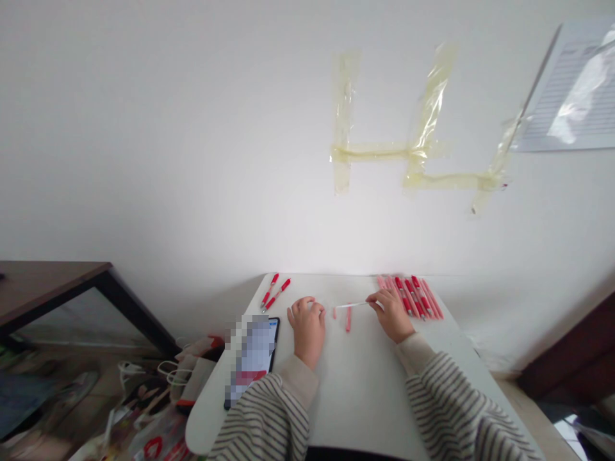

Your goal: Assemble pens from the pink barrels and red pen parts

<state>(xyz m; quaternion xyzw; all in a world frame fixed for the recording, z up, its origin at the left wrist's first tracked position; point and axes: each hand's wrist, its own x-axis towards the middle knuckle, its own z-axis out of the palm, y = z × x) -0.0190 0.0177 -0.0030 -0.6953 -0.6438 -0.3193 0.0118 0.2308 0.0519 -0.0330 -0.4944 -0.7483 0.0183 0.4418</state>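
Note:
My right hand pinches one end of a thin white pen refill, which points left above the table. Under it lies a pink pen barrel, and beside that a small pink pen piece. My left hand rests on the white table just left of these parts, fingers bent and apart, with nothing visible in them. Several red and pink pens lie in a row beyond my right hand. Two red pens lie at the far left corner.
A phone lies at the table's left edge, partly blurred out. Behind the table rises a white wall with yellowed tape and a paper sheet. Bags and clutter cover the floor at left, near a brown desk.

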